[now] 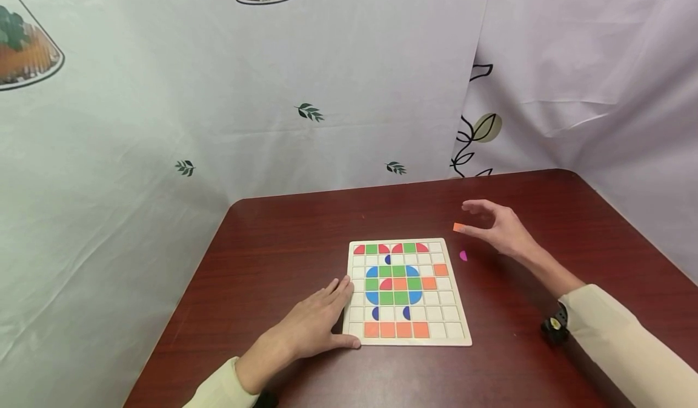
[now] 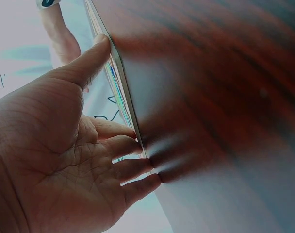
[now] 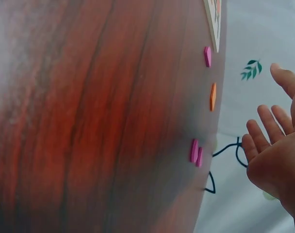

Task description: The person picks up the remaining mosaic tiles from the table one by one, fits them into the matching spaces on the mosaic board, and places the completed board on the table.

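A pale square grid board (image 1: pixel 436 314) lies on the table, partly filled with flat coloured squares and rounded pieces. My left hand (image 1: pixel 316 323) rests along its left edge, fingers extended and thumb at the front left corner; in the left wrist view fingertips touch the board's rim (image 2: pixel 130 107). My right hand (image 1: pixel 504 232) hovers over the table right of the board, fingers loosely bent and holding nothing. An orange square piece (image 1: pixel 457 227) appears beside its thumb tip in the head view. From the right wrist view, that orange piece (image 3: pixel 213 97) lies on the table, apart from the hand (image 3: pixel 278 141).
One pink rounded piece (image 1: pixel 463 255) lies just right of the board. Two more pink pieces (image 3: pixel 194 150) show in the right wrist view. The dark red wooden table (image 1: pixel 283 244) meets a white printed cloth (image 1: pixel 349 80) at its back edge.
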{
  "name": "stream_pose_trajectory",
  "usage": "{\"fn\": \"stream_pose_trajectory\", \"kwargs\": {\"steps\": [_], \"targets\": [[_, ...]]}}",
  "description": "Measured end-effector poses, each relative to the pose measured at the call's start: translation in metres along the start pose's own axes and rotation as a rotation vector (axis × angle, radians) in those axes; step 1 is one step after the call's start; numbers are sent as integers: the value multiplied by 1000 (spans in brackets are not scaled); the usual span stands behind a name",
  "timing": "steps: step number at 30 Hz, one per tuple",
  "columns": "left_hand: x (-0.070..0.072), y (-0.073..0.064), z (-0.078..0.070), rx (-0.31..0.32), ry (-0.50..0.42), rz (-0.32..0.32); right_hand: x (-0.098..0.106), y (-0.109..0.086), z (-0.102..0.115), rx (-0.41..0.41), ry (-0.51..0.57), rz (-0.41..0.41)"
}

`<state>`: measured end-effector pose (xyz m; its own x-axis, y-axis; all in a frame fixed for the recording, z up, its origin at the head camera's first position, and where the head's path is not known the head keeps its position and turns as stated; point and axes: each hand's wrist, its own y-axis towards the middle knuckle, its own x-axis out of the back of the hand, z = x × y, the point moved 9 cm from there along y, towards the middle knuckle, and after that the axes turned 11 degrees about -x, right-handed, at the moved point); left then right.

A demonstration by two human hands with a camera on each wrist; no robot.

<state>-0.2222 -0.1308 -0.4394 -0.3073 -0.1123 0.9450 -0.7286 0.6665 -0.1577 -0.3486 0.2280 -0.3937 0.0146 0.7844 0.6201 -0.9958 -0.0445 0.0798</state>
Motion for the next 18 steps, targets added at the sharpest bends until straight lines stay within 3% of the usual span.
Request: {"fn": "stream_pose_trajectory", "kwargs": {"steps": [18], "targets": [[0,2,1,3,1,0,-18,21,-21,-61,-93,12]]}}
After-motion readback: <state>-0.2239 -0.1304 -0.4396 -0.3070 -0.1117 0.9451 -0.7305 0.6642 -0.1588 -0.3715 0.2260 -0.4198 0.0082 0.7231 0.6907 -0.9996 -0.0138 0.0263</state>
